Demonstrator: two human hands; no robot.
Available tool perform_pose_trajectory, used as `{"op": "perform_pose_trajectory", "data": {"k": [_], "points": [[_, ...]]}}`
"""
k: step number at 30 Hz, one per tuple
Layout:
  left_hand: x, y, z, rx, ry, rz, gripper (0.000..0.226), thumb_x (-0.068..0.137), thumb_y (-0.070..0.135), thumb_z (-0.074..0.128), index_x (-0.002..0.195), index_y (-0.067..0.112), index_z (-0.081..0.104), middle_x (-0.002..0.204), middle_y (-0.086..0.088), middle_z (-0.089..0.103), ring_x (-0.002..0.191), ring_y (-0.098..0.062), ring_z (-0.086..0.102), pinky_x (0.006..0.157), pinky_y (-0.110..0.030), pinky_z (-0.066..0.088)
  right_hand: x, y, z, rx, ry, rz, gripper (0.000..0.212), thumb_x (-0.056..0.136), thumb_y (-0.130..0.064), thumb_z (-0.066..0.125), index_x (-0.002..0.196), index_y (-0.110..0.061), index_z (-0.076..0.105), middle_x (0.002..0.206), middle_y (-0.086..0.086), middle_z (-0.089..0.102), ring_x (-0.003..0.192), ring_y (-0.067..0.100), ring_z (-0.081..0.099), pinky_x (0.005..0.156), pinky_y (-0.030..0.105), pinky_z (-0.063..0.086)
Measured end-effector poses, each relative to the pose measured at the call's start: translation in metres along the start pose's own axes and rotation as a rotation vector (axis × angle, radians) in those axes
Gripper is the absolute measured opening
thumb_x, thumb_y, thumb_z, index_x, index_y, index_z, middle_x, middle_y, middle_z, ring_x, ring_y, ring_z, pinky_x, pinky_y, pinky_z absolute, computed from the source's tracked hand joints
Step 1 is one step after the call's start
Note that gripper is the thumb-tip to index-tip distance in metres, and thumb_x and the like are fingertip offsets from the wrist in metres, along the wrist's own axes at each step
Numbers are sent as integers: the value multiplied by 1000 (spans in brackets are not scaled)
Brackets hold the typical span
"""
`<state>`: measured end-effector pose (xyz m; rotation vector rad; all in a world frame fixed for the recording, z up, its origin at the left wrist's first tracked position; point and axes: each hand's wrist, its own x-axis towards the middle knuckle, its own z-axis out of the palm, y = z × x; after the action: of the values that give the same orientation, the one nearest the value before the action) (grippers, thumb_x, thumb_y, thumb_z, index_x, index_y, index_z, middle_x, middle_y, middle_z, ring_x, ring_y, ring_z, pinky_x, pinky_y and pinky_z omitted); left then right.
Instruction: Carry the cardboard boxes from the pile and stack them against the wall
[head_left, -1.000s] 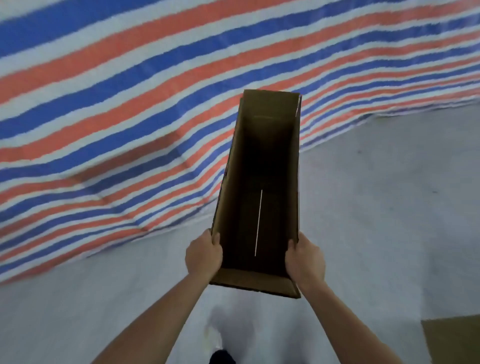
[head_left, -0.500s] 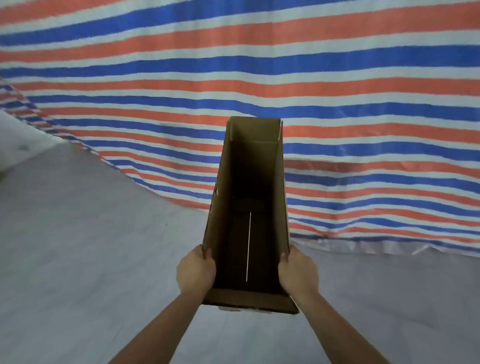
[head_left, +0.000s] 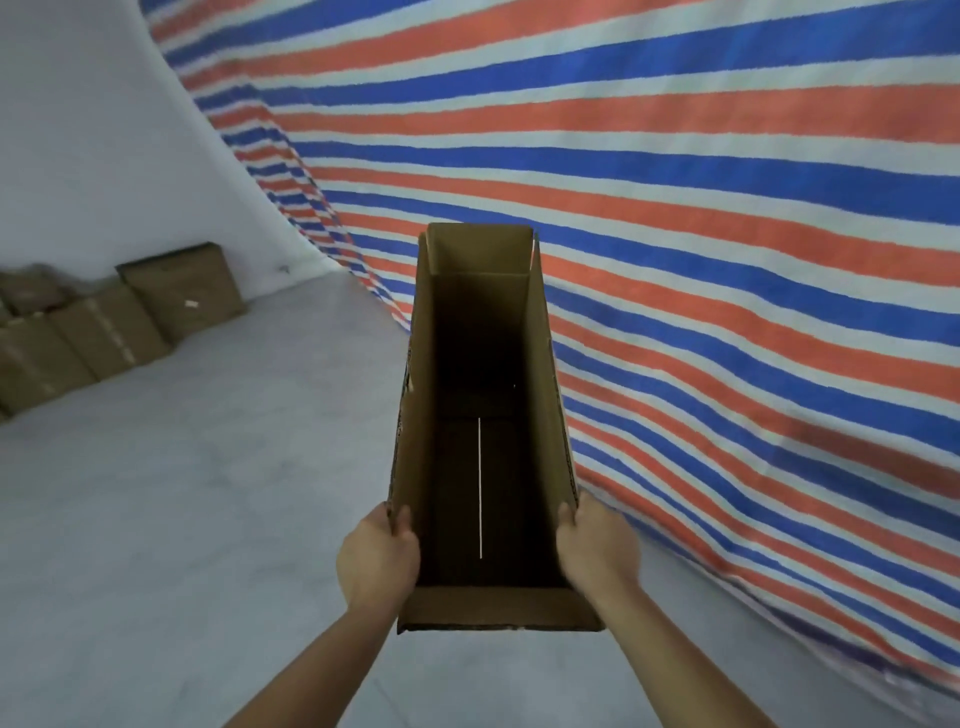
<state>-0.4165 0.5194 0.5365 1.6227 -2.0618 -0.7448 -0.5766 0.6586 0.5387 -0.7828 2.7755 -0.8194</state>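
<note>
Both hands are on the job: left hand (head_left: 378, 558) clamps one long side of the open cardboard box (head_left: 480, 441) with the thumb hooked over the rim, and right hand (head_left: 597, 551) grips the opposite side, so the box hangs in the air between them, held out just in front of the striped tarp (head_left: 727, 234) and above the grey floor (head_left: 182, 519). Looks to me like the carrying step, with this box not set down yet. Well off past the tarp's left edge there's a row of closed cardboard boxes (head_left: 104, 322) sitting on the floor along the plain wall (head_left: 78, 130), so my guess is that's the stack. Next move probably means turning away from the tarp toward that row and lowering the box onto or beside it, squared up to the wall. The carried box looks empty, just dark inside with a thin bright slit along the bottom seam; what's in the closed ones, can't tell
</note>
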Motion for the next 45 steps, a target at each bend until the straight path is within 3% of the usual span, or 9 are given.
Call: {"op": "perform_pose_trajectory", "data": {"k": [11, 20, 29, 35, 45], "points": [[271, -7, -35, 28, 190, -225, 30, 103, 32, 44, 99, 13, 66, 79, -1, 64, 73, -23, 59, 68, -34, 48, 226, -205, 112, 15, -225, -200, 38, 107, -39, 42, 137, -22, 57, 125, -3, 65, 114, 16, 65, 93, 24, 53], [492, -98, -104, -86, 377, -400, 28, 103, 28, 45, 107, 10, 67, 79, -2, 58, 73, -25, 51, 69, -32, 40, 339, -436, 256, -51, -318, -456, 40, 108, -39, 42, 142, -21, 53, 128, -1, 65, 117, 18, 64, 95, 27, 52], [736, -152, -178, -73, 397, -389, 29, 103, 30, 45, 103, 11, 67, 78, -1, 58, 70, -22, 52, 68, -31, 39, 454, -642, 367, -30, -307, -466, 39, 108, -36, 44, 141, -17, 54, 128, 2, 65, 118, 19, 64, 92, 29, 53], [901, -169, -181, -90, 383, -368, 29, 103, 30, 46, 104, 10, 67, 80, -2, 61, 72, -23, 56, 68, -32, 45, 560, -742, 446, 6, -289, -448, 37, 107, -33, 45, 136, -13, 58, 116, 5, 68, 107, 20, 67, 84, 29, 53], [1188, -202, -216, -38, 442, -411, 30, 103, 31, 46, 108, 11, 67, 87, -8, 68, 79, -29, 62, 70, -33, 47, 740, -952, 573, 37, -366, -504, 40, 108, -29, 42, 142, -13, 54, 118, 7, 69, 106, 24, 68, 86, 33, 56]]}}
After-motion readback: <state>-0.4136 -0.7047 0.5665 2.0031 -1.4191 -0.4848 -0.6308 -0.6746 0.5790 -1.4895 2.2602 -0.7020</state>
